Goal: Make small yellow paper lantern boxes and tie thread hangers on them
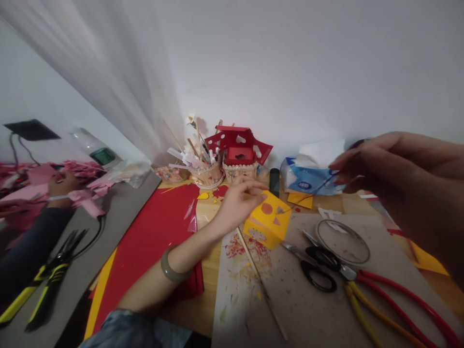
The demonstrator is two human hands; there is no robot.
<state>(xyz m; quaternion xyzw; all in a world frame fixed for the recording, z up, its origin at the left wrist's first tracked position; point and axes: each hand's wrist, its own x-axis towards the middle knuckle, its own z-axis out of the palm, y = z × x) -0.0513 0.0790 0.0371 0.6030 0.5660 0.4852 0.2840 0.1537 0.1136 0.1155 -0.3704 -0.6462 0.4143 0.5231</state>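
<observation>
My left hand [241,200], with a green bangle on the wrist, grips a small yellow paper box [270,220] by its upper left side. The box has round and triangular cut-outs and is held tilted above the board. A thin dark wire [286,211] shows at the box's right face. Raised at the right, my right hand [380,164] has its fingers pinched together on a thin dark strand, seemingly wire, that slants down towards the box. Below the hands lie black-handled scissors [319,268], a coil of wire [342,241] and a wooden stick [261,280].
Red- and yellow-handled pliers [391,295] lie at the right. Behind stand a tissue pack [308,179], a red paper box [241,150] and a cup of sticks [206,174]. Red paper [159,232] lies left. Another person's hand [63,186] works among pink paper; yellow-black pliers [54,275] lie nearby.
</observation>
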